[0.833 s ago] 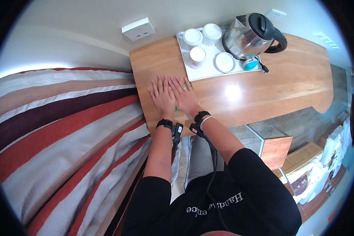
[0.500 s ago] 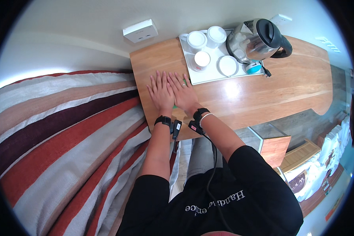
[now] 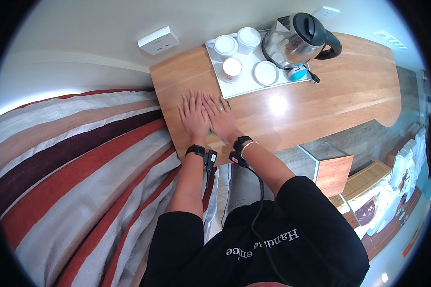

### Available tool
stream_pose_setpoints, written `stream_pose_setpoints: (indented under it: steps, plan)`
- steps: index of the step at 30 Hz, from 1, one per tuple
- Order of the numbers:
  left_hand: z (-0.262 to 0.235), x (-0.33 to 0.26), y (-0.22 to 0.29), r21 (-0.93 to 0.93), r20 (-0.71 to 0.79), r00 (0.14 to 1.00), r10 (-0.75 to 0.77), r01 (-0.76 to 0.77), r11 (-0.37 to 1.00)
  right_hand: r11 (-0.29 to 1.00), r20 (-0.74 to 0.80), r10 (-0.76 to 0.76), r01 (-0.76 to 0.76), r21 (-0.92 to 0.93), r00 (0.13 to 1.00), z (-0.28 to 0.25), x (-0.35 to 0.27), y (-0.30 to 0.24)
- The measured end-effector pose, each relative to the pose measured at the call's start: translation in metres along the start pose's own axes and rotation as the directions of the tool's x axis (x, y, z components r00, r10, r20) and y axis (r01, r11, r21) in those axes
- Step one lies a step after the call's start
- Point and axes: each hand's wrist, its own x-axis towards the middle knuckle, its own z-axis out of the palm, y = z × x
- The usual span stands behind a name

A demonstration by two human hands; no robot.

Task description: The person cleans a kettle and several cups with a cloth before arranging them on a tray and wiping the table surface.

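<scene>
My left hand (image 3: 193,118) lies flat on the wooden table (image 3: 311,103), its fingers stretched out and pointing away from me. Beside it, with the thumbs' sides touching, my right hand (image 3: 219,117) also lies flat and open, a ring on one finger. Bits of a green thing (image 3: 227,103) show at the edge of the right hand and between the wrists; the hands cover the rest, so its kind is hidden. Just beyond the right fingertips is the near left corner of a white tray (image 3: 248,90).
On the tray stand several white cups (image 3: 225,45), a small white dish (image 3: 266,73), a turquoise-and-white item (image 3: 297,73) and a kettle (image 3: 301,40) with a black handle. A striped curtain (image 3: 81,177) hangs at the left. A wall socket (image 3: 158,40) is behind the table.
Both flat hands have slid slightly toward me, away from the tray's left side. The tray and table sit a little higher and farther left in the picture as the view shifts.
</scene>
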Motion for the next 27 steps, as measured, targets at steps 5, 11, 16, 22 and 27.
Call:
stream_pose_setpoints:
  steps: [5,11,16,22,27]
  plan:
    - [0.005,-0.026,0.021,-0.008,0.018,0.999,-0.039,0.039,0.999,0.998,0.030,-0.024,0.023,0.050,0.999,-0.003,-0.029,0.008]
    - [0.009,-0.048,0.048,-0.018,0.041,0.997,-0.067,0.068,0.998,0.999,0.047,-0.042,0.042,0.011,0.998,-0.017,-0.061,0.021]
    - [0.012,-0.064,0.081,-0.008,0.049,0.996,-0.076,0.077,0.997,0.999,0.034,-0.041,0.040,0.029,0.999,-0.024,-0.090,0.040]
    - [0.015,-0.091,0.113,-0.011,0.057,0.997,-0.055,0.056,0.998,1.000,0.043,0.009,-0.009,0.009,0.999,-0.043,-0.125,0.050]
    - [0.017,-0.109,0.134,-0.004,0.036,0.998,-0.047,0.047,0.999,1.000,0.048,0.003,-0.003,-0.011,0.999,-0.052,-0.151,0.058]
